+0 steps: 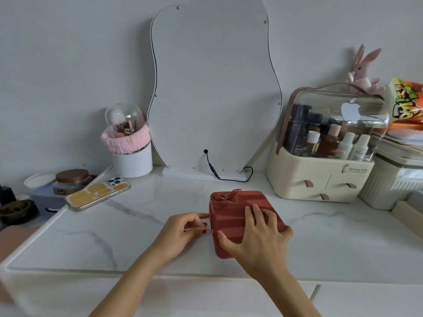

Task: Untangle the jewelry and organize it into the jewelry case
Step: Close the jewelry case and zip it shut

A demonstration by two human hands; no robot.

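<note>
A closed rust-red jewelry case [231,209] with a ribbed lid sits on the white marble tabletop [137,227], just right of centre. My right hand [258,234] lies on its lid, fingers spread over the top and thumb against the near left side. My left hand [183,232] is at the case's left edge and pinches a small metal zipper pull [209,230] between thumb and fingertips. A second pull [225,197] lies near the case's far corner. No jewelry is visible outside the case.
A wavy mirror [215,88] stands at the back with a black cable [229,177]. A phone [98,193], a jar [72,181] and a brush holder [131,154] are at the left. A cream cosmetics organiser [320,179] stands at the right.
</note>
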